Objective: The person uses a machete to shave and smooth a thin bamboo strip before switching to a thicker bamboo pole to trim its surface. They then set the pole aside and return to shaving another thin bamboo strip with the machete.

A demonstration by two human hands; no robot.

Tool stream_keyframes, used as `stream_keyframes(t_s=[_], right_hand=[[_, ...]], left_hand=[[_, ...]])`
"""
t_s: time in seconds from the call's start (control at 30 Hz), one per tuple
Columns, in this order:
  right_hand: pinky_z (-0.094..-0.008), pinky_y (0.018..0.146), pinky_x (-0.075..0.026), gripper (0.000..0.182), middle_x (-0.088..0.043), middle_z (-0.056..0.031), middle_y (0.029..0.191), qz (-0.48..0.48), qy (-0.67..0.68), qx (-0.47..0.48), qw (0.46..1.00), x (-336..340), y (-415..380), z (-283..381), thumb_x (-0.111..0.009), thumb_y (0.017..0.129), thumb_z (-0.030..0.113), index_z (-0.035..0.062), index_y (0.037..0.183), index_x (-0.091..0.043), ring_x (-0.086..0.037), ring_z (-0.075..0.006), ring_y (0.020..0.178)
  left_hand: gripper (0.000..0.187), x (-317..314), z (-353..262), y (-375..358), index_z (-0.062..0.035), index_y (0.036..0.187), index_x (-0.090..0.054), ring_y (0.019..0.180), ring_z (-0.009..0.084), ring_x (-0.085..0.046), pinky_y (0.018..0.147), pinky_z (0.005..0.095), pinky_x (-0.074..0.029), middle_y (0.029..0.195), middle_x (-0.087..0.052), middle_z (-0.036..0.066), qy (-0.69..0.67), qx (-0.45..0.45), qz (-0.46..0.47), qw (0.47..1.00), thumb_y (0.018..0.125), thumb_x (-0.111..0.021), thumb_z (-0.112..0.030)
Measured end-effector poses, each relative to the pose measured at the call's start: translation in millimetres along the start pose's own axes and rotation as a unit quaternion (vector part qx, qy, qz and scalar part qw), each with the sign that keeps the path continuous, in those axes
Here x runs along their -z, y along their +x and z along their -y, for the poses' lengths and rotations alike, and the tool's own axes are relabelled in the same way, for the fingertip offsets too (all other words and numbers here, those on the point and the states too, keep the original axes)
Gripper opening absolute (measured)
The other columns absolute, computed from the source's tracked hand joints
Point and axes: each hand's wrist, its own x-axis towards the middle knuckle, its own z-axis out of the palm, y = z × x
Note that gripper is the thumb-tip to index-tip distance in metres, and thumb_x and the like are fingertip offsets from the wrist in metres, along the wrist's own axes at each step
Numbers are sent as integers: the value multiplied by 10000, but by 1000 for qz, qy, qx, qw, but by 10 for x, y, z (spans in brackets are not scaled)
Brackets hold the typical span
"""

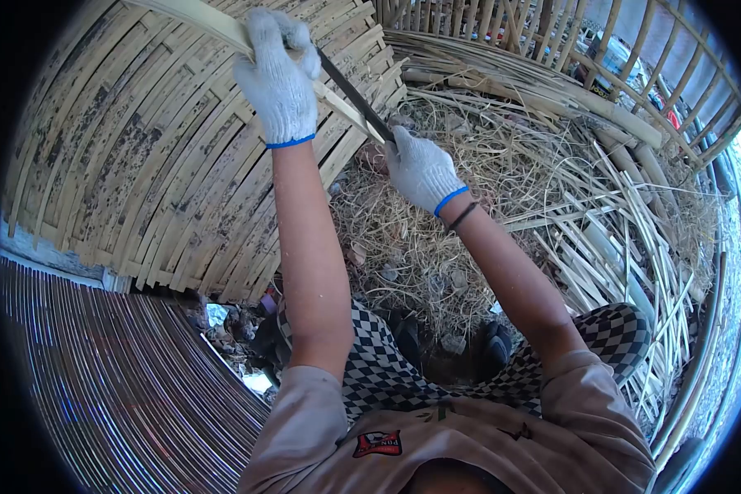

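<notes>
My left hand (278, 82), in a white knit glove with a blue cuff, is closed around a long pale bamboo strip (199, 18). The strip slants down to the right from the top edge, passes through my fingers and runs on toward my other hand. In a matching glove, my right hand (424, 170) grips a knife with a long dark blade (354, 95). The blade points up and left, close along the strip, its tip near my left fingers. The knife's handle is hidden inside my right glove.
A woven bamboo panel (140, 140) fills the left side. Curly shavings (436, 239) cover the ground before my feet. Split strips (609, 263) lie at the right, near bamboo poles (552, 86) and a slatted fence (667, 58). Corrugated sheeting (132, 362) stands at the lower left.
</notes>
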Motion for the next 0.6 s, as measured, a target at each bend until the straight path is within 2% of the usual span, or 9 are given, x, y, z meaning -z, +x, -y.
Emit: stream_keyframes(t_s=[0.1,0.13,0.23,0.27,0.33,0.43,0.5,0.53,0.6], right_hand=[[-547,685,-555,243,-698,-223,766,10,9,-30,999,45,66,44,-498,1045,283,43,1038,-536,-707,-430,758],[-529,652,-556,196,-680,-199,729,2,2,-16,1000,13,94,18,-527,1028,245,49,1042,-536,-706,-412,742],[-520,561,-526,174,-646,-204,697,-47,53,5,997,-11,168,25,-587,1003,220,81,1094,-537,-678,-429,674],[-508,539,-515,144,-618,-173,665,-73,43,24,996,-68,216,11,-592,998,196,82,1064,-535,-668,-415,641],[-509,535,-509,139,-617,-162,666,-54,36,25,998,-103,282,19,-589,1000,194,81,1063,-537,-668,-402,639],[-485,529,-499,137,-608,-138,661,-8,42,19,999,-15,371,164,-607,986,171,68,1050,-542,-653,-379,612],[-471,526,-494,138,-607,-130,658,-1,61,37,997,5,392,327,-620,974,159,64,1038,-544,-643,-375,597],[-460,523,-489,138,-604,-121,653,-1,61,46,997,-1,414,389,-633,960,144,58,1024,-545,-639,-365,587],[-460,523,-489,139,-601,-118,648,-17,57,60,996,-145,428,435,-632,960,140,54,1023,-544,-637,-361,581]], left_hand=[[270,-55,89,102,-55,919,-552,504,113,-375,444,280,-256,755,-527,53,20,2,-3,1000,1023,-515,-301],[295,-23,139,135,-67,937,-555,501,109,-365,440,271,-249,750,-487,35,26,-22,12,999,1033,-531,-344],[362,142,229,326,-58,846,-516,476,103,-405,430,286,-323,684,-495,53,-25,-16,38,999,1050,-542,-356],[375,170,263,376,-62,842,-515,476,101,-398,425,283,-321,683,-486,49,-16,-26,34,999,1057,-527,-370],[403,243,346,452,-71,833,-514,474,98,-383,415,277,-319,680,-469,41,-6,-44,23,999,1070,-497,-397],[398,614,494,655,-77,846,-523,478,104,-423,405,273,-370,695,-507,46,-214,-1,216,953,1078,-481,-398],[350,622,397,495,-91,855,-572,481,101,-445,397,256,-370,696,-494,15,-17,-62,9,998,1074,-495,-352],[328,620,359,445,-97,859,-596,482,99,-456,394,247,-370,696,-488,-1,87,-91,-93,988,1071,-501,-330],[339,814,324,512,-52,922,-614,529,134,-531,450,238,-464,725,-541,24,-2,-60,75,995,1075,-466,-316]])
